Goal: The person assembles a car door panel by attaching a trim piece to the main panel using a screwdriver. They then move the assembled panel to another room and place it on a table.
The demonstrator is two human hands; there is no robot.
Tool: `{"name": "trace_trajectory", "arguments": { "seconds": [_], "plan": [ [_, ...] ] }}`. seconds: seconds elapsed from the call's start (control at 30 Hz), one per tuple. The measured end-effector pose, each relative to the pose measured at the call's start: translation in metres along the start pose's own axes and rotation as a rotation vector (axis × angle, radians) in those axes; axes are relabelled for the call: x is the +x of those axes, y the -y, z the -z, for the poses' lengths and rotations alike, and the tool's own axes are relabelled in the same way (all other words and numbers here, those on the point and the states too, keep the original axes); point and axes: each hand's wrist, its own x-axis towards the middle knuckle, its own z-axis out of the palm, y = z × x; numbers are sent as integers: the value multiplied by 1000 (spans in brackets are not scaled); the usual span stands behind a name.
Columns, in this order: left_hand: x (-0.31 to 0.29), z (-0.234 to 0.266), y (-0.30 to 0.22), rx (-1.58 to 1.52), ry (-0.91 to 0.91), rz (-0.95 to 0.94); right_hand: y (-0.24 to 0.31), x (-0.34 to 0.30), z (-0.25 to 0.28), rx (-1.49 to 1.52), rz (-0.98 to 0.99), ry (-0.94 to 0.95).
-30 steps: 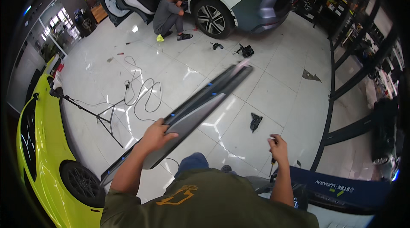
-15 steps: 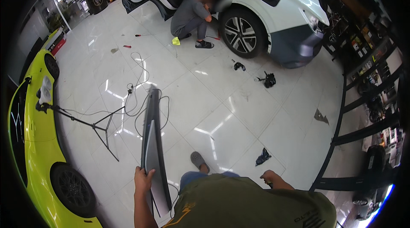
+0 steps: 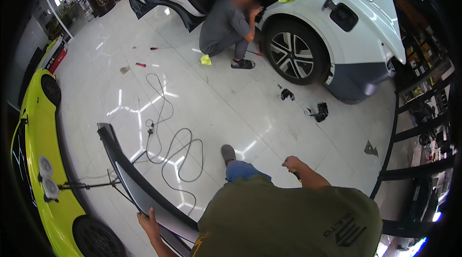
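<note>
My left hand (image 3: 149,222) is closed around the edge of a long dark-and-silver car trim panel (image 3: 126,168). The panel slants from beside my body up to the left, its near end partly hidden by my shirt. Over on my right, my right hand (image 3: 294,163) is closed on a tool with a black and yellow handle (image 3: 298,176); most of it is hidden by the hand, so its kind is unclear. Below the panel's far half stands a lamp tripod (image 3: 86,186) with two round white lamps (image 3: 47,177).
A white car (image 3: 356,47) with open doors stands ahead; a co-worker (image 3: 224,28) squats by its wheel (image 3: 294,54). A yellow-green car (image 3: 41,136) lines the left. A grey cable (image 3: 185,148) loops over the tiles. Black parts (image 3: 319,112) lie near the bumper, a dark rack (image 3: 418,170) at right.
The panel's far end has swung left, over the tripod, with my left hand still on it. My view has come nearer the white car, and the dark crumpled scrap is no longer visible.
</note>
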Motion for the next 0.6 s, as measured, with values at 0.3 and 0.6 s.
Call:
{"name": "trace_trajectory", "arguments": {
  "seconds": [0.3,0.6],
  "plan": [
    [205,-19,-46,1,-99,65,325,189,237,-493,287,-144],
    [447,-61,-55,-34,-80,296,617,271,309,-243,315,-174]
  ]
}}
